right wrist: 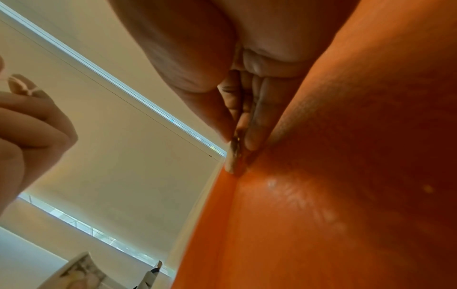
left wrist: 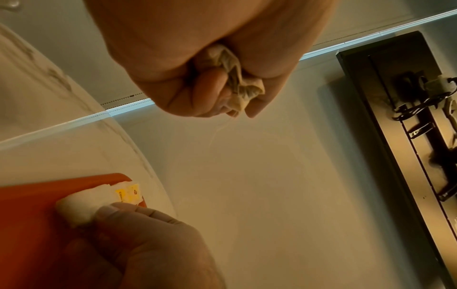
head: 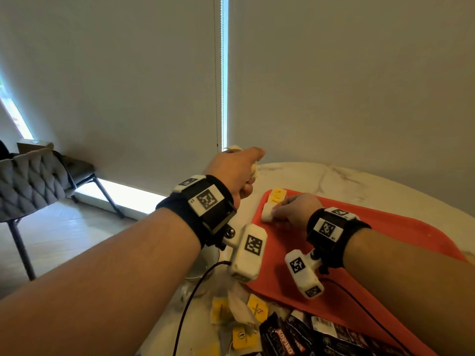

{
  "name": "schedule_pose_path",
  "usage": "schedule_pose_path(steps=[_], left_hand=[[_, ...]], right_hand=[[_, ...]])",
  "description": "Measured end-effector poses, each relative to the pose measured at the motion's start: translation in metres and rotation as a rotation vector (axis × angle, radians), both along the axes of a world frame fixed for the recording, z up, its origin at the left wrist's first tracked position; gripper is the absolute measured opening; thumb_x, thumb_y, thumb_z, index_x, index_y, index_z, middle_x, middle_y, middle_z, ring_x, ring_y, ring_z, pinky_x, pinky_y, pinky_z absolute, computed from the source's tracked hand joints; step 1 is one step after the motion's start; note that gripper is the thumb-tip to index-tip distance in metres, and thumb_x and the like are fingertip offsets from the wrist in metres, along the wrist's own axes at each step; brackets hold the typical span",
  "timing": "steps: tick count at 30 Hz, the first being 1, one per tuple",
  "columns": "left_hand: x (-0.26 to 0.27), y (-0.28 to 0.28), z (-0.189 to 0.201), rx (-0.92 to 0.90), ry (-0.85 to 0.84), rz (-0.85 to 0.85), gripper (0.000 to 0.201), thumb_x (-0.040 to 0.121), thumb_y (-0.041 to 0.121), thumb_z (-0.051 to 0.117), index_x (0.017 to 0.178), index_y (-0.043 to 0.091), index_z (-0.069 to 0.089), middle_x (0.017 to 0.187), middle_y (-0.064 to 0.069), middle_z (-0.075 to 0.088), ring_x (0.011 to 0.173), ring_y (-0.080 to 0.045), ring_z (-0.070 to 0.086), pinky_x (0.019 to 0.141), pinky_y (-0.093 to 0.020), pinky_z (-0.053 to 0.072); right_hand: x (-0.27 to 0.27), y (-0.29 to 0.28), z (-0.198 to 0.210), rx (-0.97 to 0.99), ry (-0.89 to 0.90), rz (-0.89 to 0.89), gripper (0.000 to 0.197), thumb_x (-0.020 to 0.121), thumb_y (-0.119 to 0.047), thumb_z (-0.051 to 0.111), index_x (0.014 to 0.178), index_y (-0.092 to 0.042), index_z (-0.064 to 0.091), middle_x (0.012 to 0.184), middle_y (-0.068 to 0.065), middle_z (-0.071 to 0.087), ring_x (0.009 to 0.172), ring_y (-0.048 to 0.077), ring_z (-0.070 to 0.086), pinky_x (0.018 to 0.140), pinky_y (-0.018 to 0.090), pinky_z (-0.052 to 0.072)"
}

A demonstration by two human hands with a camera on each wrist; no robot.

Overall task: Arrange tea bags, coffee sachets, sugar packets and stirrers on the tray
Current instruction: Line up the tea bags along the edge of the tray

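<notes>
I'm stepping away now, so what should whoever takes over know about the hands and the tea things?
Left hand: raised over the table edge, clutching crumpled tea bags.
Right hand: setting a white tea bag down on the red tray, next to the yellow-tagged bags in its far corner.
Done: a short tea-bag row.
Left: loose tea bags and dark coffee sachets wait on the table by the tray's near edge. Sugar and stirrers: not visible.

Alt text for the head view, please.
The right hand sets a tea bag in the far left corner of a red tray, while the raised left hand grips more tea bags. Loose tea bags and dark sachets lie nearer.
</notes>
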State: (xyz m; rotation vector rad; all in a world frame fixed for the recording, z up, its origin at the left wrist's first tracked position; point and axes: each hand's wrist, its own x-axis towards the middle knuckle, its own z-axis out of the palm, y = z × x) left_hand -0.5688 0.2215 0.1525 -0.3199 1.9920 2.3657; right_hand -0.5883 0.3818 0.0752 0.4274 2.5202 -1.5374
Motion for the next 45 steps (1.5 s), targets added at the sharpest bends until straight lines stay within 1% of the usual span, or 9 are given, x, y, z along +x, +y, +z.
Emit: schedule_pose_path(steps=[3, 7, 13, 16, 21, 25, 33, 40, 45], left_hand=[[-0.001, 0.0, -0.002, -0.003, -0.004, 0.0, 0.024, 0.091, 0.029, 0.078, 0.102, 0.015, 0.062, 0.072, -0.002, 0.051, 0.047, -0.009, 0.044, 0.037, -0.019, 0.033], [-0.002, 0.002, -0.005, 0.0, -0.018, -0.006, 0.024, 0.091, 0.029, 0.078, 0.1, 0.015, 0.061, 0.071, -0.002, 0.052, 0.047, -0.009, 0.044, 0.037, -0.019, 0.032], [0.001, 0.008, -0.008, 0.014, -0.028, -0.014, 0.02, 0.092, 0.028, 0.076, 0.095, 0.015, 0.062, 0.069, -0.001, 0.052, 0.048, -0.01, 0.044, 0.037, -0.019, 0.032], [0.003, 0.008, -0.011, 0.036, -0.053, -0.014, 0.021, 0.092, 0.033, 0.075, 0.094, 0.015, 0.064, 0.073, -0.002, 0.054, 0.048, -0.01, 0.045, 0.037, -0.02, 0.032], [0.015, 0.017, -0.01, 0.074, -0.073, -0.015, 0.028, 0.096, 0.042, 0.07, 0.102, 0.016, 0.062, 0.072, -0.004, 0.053, 0.05, -0.011, 0.044, 0.04, -0.022, 0.032], [0.027, 0.032, -0.01, 0.171, -0.096, -0.101, 0.026, 0.101, 0.041, 0.059, 0.101, 0.015, 0.059, 0.064, 0.0, 0.051, 0.047, -0.011, 0.044, 0.04, -0.022, 0.031], [0.049, 0.049, -0.01, 0.228, -0.068, -0.124, 0.021, 0.104, 0.03, 0.049, 0.093, 0.014, 0.055, 0.058, -0.002, 0.05, 0.045, -0.012, 0.041, 0.038, -0.02, 0.027], [0.049, 0.053, -0.011, 0.273, -0.113, -0.045, 0.012, 0.1, 0.023, 0.054, 0.098, 0.012, 0.057, 0.068, -0.005, 0.053, 0.043, -0.012, 0.041, 0.035, -0.019, 0.027], [0.054, 0.059, -0.014, 0.158, -0.01, -0.076, 0.015, 0.096, 0.03, 0.065, 0.099, 0.015, 0.064, 0.065, -0.002, 0.048, 0.046, -0.011, 0.036, 0.04, -0.022, 0.025]], right_hand=[[-0.001, -0.002, -0.001, -0.064, -0.059, 0.012, 0.016, 0.08, -0.004, 0.08, 0.093, -0.002, 0.073, 0.098, 0.019, 0.076, 0.092, 0.031, 0.075, 0.086, 0.046, 0.062], [0.002, -0.006, 0.002, -0.115, -0.106, -0.039, 0.009, 0.092, 0.0, 0.069, 0.097, 0.005, 0.064, 0.082, 0.019, 0.067, 0.068, 0.025, 0.065, 0.068, 0.037, 0.058], [0.006, -0.004, 0.003, -0.092, -0.107, -0.007, 0.015, 0.095, -0.002, 0.066, 0.107, 0.007, 0.064, 0.083, 0.019, 0.065, 0.069, 0.025, 0.063, 0.07, 0.035, 0.058], [0.009, 0.002, 0.01, -0.113, 0.007, 0.025, 0.009, 0.089, -0.006, 0.072, 0.096, -0.002, 0.068, 0.082, 0.017, 0.069, 0.065, 0.025, 0.066, 0.067, 0.039, 0.061], [0.042, 0.005, 0.05, -0.352, 0.333, 0.122, 0.017, 0.088, -0.025, 0.077, 0.092, -0.01, 0.07, 0.073, 0.003, 0.063, 0.06, 0.015, 0.061, 0.058, 0.03, 0.052], [0.069, 0.004, 0.068, -0.224, 0.444, 0.243, 0.028, 0.084, -0.037, 0.081, 0.096, -0.015, 0.07, 0.079, 0.001, 0.068, 0.067, 0.013, 0.063, 0.06, 0.03, 0.053], [0.09, 0.025, 0.075, -0.342, 0.401, 0.23, 0.013, 0.084, -0.019, 0.081, 0.092, -0.014, 0.071, 0.083, 0.003, 0.068, 0.07, 0.014, 0.061, 0.06, 0.03, 0.052], [0.089, 0.036, 0.08, -0.81, 0.33, 0.153, 0.023, 0.089, -0.004, 0.072, 0.107, -0.011, 0.059, 0.093, 0.01, 0.072, 0.079, 0.022, 0.072, 0.066, 0.035, 0.059], [0.085, 0.044, 0.073, -0.64, 0.458, 0.11, 0.031, 0.082, 0.0, 0.078, 0.108, -0.011, 0.065, 0.091, 0.005, 0.068, 0.073, 0.016, 0.067, 0.061, 0.032, 0.055]])
